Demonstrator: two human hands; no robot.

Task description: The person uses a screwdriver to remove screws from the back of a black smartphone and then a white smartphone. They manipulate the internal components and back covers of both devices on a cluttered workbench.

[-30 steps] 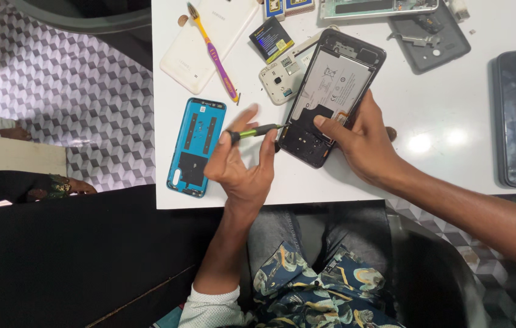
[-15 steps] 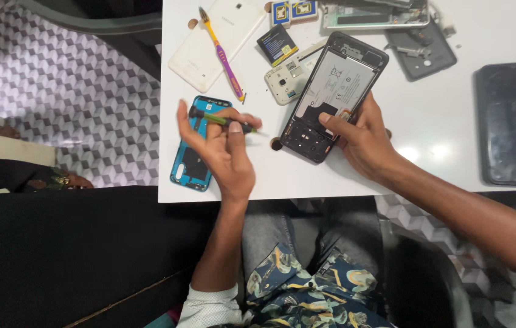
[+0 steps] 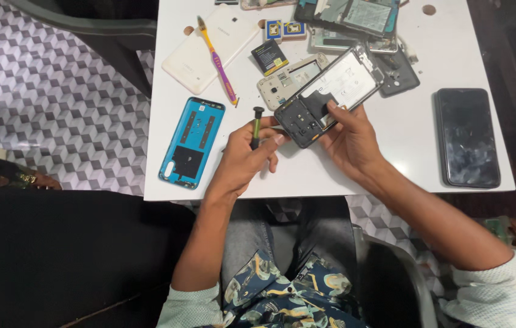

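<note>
1. Small green-handled screwdriver (image 3: 256,127) is pinched upright in left hand (image 3: 247,159), fingers clenched round it
2. Opened phone frame (image 3: 330,95) is grasped at its lower end by right hand (image 3: 350,141), tilted toward 2 o'clock
3. Blue back cover (image 3: 192,141) lies on white table (image 3: 392,164) at 9 o'clock of the screwdriver

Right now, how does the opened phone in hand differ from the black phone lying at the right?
The opened phone has its back off, showing dark and pale inner parts; the black phone shows only a smooth dark glossy face. The opened phone lies slanted, gripped by the right hand; the black phone lies untouched, nearly square to the white table. Both are slab-shaped phones of similar size.
</note>
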